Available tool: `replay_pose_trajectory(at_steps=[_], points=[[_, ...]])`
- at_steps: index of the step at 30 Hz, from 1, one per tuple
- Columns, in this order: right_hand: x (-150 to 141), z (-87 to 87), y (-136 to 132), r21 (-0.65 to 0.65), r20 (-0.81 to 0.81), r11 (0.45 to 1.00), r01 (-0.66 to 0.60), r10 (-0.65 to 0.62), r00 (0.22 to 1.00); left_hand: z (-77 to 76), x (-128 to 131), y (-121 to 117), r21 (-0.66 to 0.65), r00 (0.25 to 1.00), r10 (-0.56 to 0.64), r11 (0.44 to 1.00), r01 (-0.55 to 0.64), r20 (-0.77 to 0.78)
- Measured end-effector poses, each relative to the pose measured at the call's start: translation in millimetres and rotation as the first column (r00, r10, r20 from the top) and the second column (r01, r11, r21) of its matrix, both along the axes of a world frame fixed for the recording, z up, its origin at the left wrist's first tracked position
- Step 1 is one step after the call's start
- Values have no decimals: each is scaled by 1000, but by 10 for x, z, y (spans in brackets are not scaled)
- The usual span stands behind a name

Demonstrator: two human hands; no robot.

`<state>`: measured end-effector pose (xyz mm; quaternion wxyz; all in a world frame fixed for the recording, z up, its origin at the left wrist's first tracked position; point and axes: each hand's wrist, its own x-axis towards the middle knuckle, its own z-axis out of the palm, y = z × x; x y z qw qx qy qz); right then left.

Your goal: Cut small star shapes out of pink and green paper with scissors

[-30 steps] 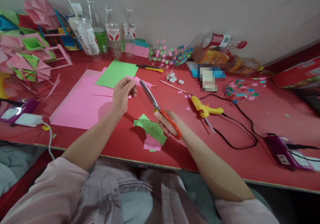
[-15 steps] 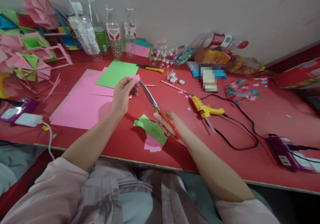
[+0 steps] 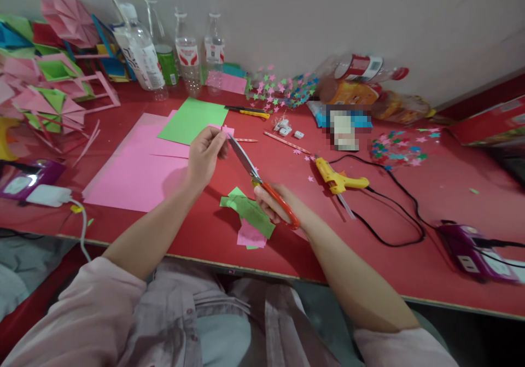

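Observation:
My left hand (image 3: 208, 151) pinches a small pink paper piece (image 3: 228, 130) above the red table (image 3: 262, 252). Orange-handled scissors (image 3: 283, 207) are gripped in my right hand (image 3: 268, 205), with their blades pointing up and left. The blade tips meet the edge of the pink piece; whether they are cutting it I cannot tell. Under and beside my right hand lie green paper scraps (image 3: 254, 214) and a pink scrap (image 3: 250, 233). Behind my left hand, a green sheet (image 3: 191, 121) partly covers large pink sheets (image 3: 135, 164).
A yellow glue gun (image 3: 340, 180) with a black cord lies right of my hands. Plastic bottles (image 3: 188, 60) stand at the wall. Folded paper crafts (image 3: 53, 99) fill the left; purple power strips (image 3: 471, 252) sit at both sides. A yellow cutter (image 3: 254, 113) lies behind.
Both hands stay nearly in place. The pink piece has shifted slightly at the scissor tips, and the whole view has moved a little.

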<state>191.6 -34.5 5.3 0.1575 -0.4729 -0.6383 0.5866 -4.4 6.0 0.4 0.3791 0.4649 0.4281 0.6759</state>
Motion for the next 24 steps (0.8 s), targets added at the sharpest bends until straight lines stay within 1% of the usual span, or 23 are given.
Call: replay_pose_trajectory(at_steps=[9,15,24], points=[[-2,13,11,-21,22,1000,19,-18,1000,-11,-2,4,6,999,19,1000,-19,-31],[-8,22,3,-42,31,998,44,-43,999,3,9,-8,-34,1000,17,999,-18,-15],[-1,27,-25,-22,-21,999,46,-47,999,-6,2,2,-1,999,20,1000,-20,-31]])
